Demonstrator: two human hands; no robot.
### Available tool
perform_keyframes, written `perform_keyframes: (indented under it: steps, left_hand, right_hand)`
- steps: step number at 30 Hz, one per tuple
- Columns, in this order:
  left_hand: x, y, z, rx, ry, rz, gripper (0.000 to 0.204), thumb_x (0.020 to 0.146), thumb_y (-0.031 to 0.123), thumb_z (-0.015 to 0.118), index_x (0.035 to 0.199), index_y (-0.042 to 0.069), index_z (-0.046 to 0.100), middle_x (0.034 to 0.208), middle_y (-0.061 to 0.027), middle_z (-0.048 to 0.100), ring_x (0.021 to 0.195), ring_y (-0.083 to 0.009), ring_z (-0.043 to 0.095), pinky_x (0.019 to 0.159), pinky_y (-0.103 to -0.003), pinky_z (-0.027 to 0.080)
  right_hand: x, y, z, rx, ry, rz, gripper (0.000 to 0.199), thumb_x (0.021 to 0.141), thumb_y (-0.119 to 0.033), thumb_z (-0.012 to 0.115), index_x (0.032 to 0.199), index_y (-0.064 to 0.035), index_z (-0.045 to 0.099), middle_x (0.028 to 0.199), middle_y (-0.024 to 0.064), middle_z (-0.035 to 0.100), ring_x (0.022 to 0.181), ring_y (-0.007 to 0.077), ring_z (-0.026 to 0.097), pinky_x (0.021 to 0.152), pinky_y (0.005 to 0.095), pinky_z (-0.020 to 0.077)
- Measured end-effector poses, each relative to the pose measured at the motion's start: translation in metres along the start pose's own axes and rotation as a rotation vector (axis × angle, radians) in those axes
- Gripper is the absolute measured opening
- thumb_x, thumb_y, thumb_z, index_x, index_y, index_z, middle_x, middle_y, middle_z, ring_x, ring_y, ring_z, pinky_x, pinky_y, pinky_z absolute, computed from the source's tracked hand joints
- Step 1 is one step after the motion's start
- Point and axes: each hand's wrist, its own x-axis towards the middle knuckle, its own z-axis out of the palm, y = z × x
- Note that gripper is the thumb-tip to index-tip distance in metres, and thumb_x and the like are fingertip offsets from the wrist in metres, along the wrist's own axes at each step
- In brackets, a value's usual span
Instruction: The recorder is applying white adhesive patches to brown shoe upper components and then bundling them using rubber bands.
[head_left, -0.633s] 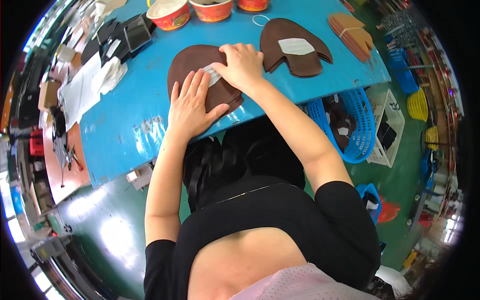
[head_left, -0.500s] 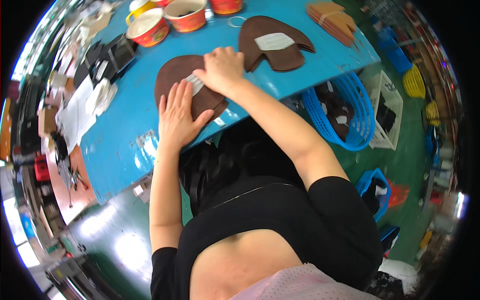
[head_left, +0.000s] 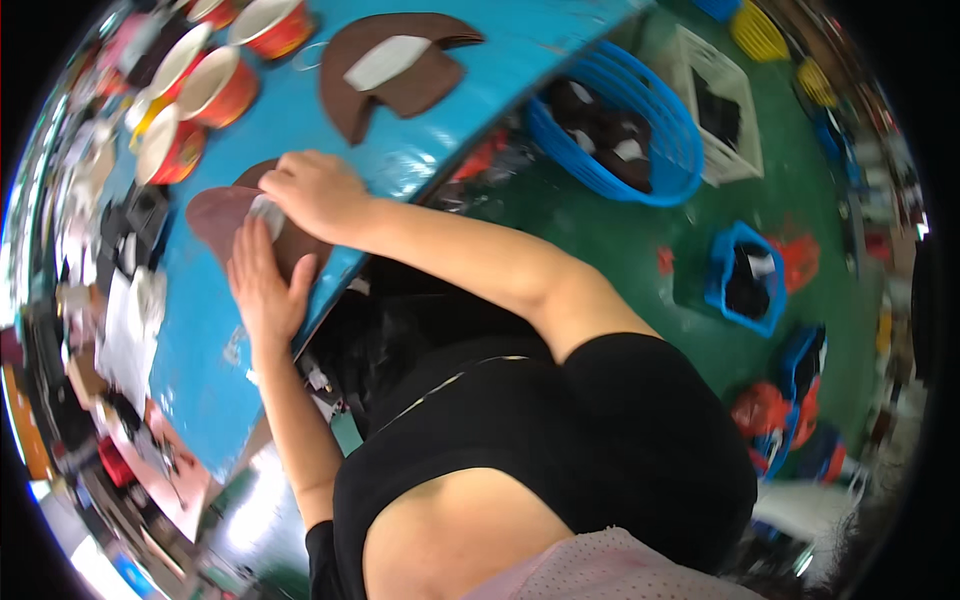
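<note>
On the blue table [head_left: 200, 370], my left hand [head_left: 268, 300] lies flat with its fingers stretched over a brown cut piece [head_left: 212, 215], thumb apart. My right hand [head_left: 320, 195] is closed, its bent fingers gripping the upper edge of the brown piece. A white label [head_left: 268, 215] shows partly between the two hands. The far left part of the piece looks lighter and redder than the rest; whether it is a turned-up layer I cannot tell. A second stack of brown pieces [head_left: 430, 88], notched in outline, lies farther off with a white label [head_left: 386, 62] on top.
Several red paper tubs [head_left: 218, 88] stand at the table's far left. Black pieces [head_left: 130, 220] and white paper [head_left: 120, 310] lie at the left. Past the table's right edge, a blue basket [head_left: 680, 165] holds brown pieces, beside a white crate [head_left: 745, 150] and a smaller blue basket [head_left: 722, 290].
My view has turned to the right, so the table sits farther left. The right hand's fingers have curled at the piece's upper edge, and a lighter area now shows at its left.
</note>
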Motion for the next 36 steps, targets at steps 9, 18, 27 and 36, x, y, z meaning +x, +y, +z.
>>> perform_keyframes:
  steps: [9,18,27,36]
  left_hand:
    - [-0.017,-0.020,-0.002,-0.231,0.654,-0.296,0.046,0.086,0.021,0.054,0.125,-0.002,0.045,0.127,-0.0212,0.048,0.117,-0.0368,0.046,0.098,-0.044,0.033]
    - [-0.003,-0.017,0.011,-0.377,0.497,-0.558,0.038,0.079,0.027,0.056,0.110,0.005,0.057,0.114,-0.0131,0.058,0.108,-0.0297,0.053,0.098,-0.046,0.031]
    - [-0.019,-0.017,-0.012,-0.282,0.372,-0.342,0.060,0.062,0.039,0.076,0.108,0.006,0.058,0.112,-0.0129,0.056,0.107,-0.0329,0.051,0.091,-0.043,0.041]
    - [-0.032,-0.006,-0.010,-0.367,0.395,-0.334,0.055,0.059,0.041,0.077,0.098,0.006,0.063,0.105,-0.0106,0.057,0.106,-0.0285,0.049,0.091,-0.040,0.039]
  right_hand:
    - [0.106,0.117,-0.114,0.665,-0.003,0.844,0.049,0.082,-0.029,0.069,0.123,-0.0083,0.052,0.095,-0.0011,0.059,0.063,0.0094,0.053,0.053,0.0240,0.0416]
    - [0.107,0.227,-0.162,-0.340,-0.474,0.624,0.047,0.081,-0.036,0.068,0.120,-0.0124,0.058,0.084,0.0010,0.062,0.069,0.0166,0.057,0.059,0.0319,0.0448]
    - [0.093,0.094,-0.065,-0.259,-0.401,-0.225,0.037,0.087,-0.031,0.059,0.118,-0.0126,0.059,0.111,0.0099,0.060,0.094,0.0271,0.059,0.084,0.0387,0.0456]
    - [0.054,0.031,0.006,-0.296,-0.725,-0.066,0.043,0.090,-0.038,0.053,0.115,-0.0035,0.060,0.111,0.0186,0.060,0.103,0.0336,0.055,0.092,0.0403,0.0392]
